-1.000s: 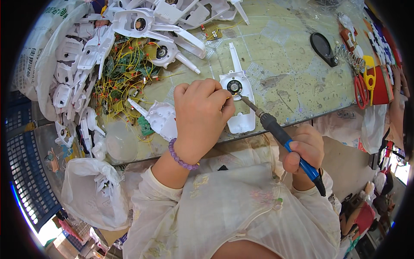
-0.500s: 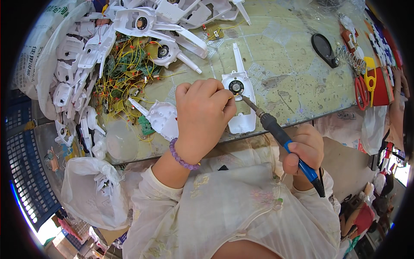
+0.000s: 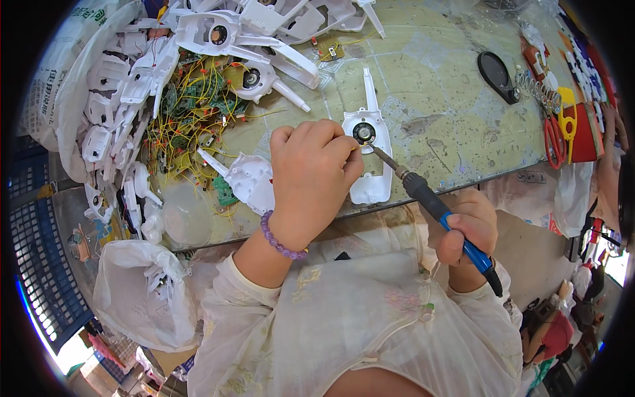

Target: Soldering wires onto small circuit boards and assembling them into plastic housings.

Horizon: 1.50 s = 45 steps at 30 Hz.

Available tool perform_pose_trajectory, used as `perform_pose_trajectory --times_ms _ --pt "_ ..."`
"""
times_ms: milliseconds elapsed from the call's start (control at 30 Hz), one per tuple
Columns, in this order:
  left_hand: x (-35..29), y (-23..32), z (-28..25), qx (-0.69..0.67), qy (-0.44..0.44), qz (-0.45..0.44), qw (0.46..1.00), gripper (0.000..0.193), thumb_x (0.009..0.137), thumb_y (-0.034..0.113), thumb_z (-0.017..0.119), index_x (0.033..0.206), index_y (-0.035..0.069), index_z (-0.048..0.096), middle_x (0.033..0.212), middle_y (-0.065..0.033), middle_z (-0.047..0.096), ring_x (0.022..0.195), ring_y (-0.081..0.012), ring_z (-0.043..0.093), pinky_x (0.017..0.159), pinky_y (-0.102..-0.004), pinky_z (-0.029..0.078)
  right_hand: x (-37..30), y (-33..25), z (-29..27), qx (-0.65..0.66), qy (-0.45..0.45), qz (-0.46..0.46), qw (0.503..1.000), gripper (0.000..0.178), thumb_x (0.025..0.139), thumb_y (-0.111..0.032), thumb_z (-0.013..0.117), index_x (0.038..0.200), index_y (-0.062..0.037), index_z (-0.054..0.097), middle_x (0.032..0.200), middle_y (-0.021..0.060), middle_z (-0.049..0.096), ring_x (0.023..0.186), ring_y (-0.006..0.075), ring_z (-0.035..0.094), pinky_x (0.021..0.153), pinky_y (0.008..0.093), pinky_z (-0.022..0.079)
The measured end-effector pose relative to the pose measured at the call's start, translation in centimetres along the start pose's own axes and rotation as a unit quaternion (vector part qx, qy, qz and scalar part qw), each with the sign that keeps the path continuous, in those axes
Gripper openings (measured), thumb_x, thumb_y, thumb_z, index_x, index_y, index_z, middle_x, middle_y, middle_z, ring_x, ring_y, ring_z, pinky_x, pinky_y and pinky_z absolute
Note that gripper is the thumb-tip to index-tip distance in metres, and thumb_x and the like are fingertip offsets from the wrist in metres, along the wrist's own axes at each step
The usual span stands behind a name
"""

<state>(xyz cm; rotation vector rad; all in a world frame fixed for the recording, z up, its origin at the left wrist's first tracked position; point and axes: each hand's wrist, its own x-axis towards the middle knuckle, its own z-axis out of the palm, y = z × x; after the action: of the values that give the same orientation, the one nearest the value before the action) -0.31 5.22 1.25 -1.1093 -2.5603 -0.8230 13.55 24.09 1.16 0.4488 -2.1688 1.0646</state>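
Observation:
My right hand [image 3: 471, 228] grips a soldering iron [image 3: 426, 198] with a blue and black handle. The iron's tip meets the lower edge of a round black speaker [image 3: 364, 132], which sits inside a white plastic housing half [image 3: 374, 190]. That housing lies at the table's front edge, its narrow stem pointing away from me. My left hand [image 3: 311, 165], with a purple bead bracelet at the wrist, is pinched closed beside the speaker. Its fingertips hide whatever they hold. Another white shell [image 3: 250, 182] lies left of this hand, by a small green circuit board [image 3: 225, 192].
Green boards with yellow wires [image 3: 198, 106] are heaped at left, amid piled white housings [image 3: 126, 73]. A plastic-lined bin [image 3: 142, 311] stands below the table's left edge. At right lie a black oval part [image 3: 496, 74], a metal coil [image 3: 539, 91] and red-handled scissors [image 3: 554, 142].
The white housing and speaker have shifted very slightly to the right. The soldering iron has moved slightly right with them, while my left hand stays almost in place.

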Motion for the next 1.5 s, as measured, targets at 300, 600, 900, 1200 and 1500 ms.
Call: perform_pose_trajectory --times_ms 300,600,900,1200,1500 --pt "0.1 0.0 0.0 -0.002 -0.001 0.001 1.0 0.009 0.068 0.01 0.074 0.072 0.011 0.067 0.078 0.0009 0.061 0.074 -0.0183 0.057 0.073 -0.0349 0.034 -0.8 0.2 0.2 -0.031 0.061 -0.004 0.998 0.025 0.093 -0.026 0.053 0.093 -0.0014 0.049 0.062 0.0085 0.05 0.052 0.0203 0.046 0.049 0.0333 0.041" --pt "-0.2 0.2 -0.8 -0.01 -0.031 -0.018 0.999 0.026 0.068 0.016 0.075 0.091 0.009 0.065 0.087 -0.0033 0.061 0.085 -0.0221 0.057 0.078 -0.0377 0.036 -0.9 0.2 0.5 -0.025 0.072 -0.001 0.997 0.022 0.093 -0.023 0.052 0.092 -0.0013 0.049 0.062 0.0093 0.049 0.051 0.0201 0.044 0.049 0.0332 0.04" --pt "-3.5 -1.2 -4.8 -0.178 -0.08 -0.143 0.97 0.062 0.067 0.024 0.081 0.121 0.005 0.056 0.099 -0.0085 0.063 0.096 -0.0277 0.056 0.087 -0.0397 0.038 -1.2 0.1 -0.6 -0.035 0.082 0.042 0.995 0.023 0.093 -0.025 0.05 0.092 -0.0023 0.046 0.065 0.0111 0.048 0.053 0.0222 0.045 0.05 0.0357 0.04" --pt "-5.8 -2.8 -6.9 0.062 -0.028 -0.177 0.982 0.036 0.06 0.03 0.085 0.085 0.009 0.067 0.078 -0.003 0.057 0.078 -0.0239 0.052 0.072 -0.0376 0.036 -1.7 0.8 -0.2 -0.05 0.167 0.004 0.985 0.021 0.092 -0.021 0.053 0.093 -0.0007 0.048 0.063 0.0097 0.048 0.05 0.0202 0.045 0.046 0.033 0.037" --pt "-5.0 -1.1 -3.6 0.033 0.027 -0.11 0.993 0.016 0.069 0.019 0.078 0.083 0.013 0.072 0.081 0.0001 0.06 0.084 -0.0203 0.053 0.079 -0.0366 0.035 -1.2 0.7 0.6 -0.038 0.186 -0.015 0.982 0.026 0.094 -0.025 0.057 0.092 -0.0006 0.05 0.064 0.0083 0.05 0.047 0.0181 0.045 0.044 0.0304 0.037"
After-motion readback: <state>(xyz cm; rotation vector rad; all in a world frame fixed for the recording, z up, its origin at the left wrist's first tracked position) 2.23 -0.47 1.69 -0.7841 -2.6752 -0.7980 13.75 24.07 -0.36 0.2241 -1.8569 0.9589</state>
